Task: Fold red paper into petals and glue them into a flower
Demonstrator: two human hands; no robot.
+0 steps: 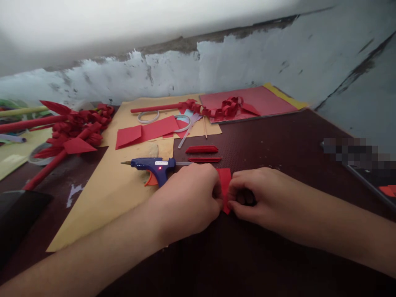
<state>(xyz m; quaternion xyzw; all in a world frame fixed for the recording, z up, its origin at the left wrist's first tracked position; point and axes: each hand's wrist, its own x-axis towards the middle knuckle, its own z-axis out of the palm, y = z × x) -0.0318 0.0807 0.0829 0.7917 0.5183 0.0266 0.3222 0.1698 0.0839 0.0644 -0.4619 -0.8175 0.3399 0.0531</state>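
Strip (225,185) of red paper sits between our hands, its long axis running roughly from twelve o'clock to six, its near end at our fingertips. Our left hand (198,196) is at nine o'clock from it and our right hand (262,198) at three; both touch it, so neither is clearly nearer. Our left fingers curl in and seem to pinch its near end, though the knuckles hide part of that grip; our right thumb and forefinger bend into a loop, tips together at its opposite edge. At eleven o'clock, just beyond the left hand, we see two folded pieces, one fatter (201,149), one thin (204,159). Glue gun (154,164) lies at ten, nozzle towards nine, and our left hand covers part of its handle. Red card (157,132) rests farther out at ten, on tan paper (117,181). Our left hand stands between strip and gun.
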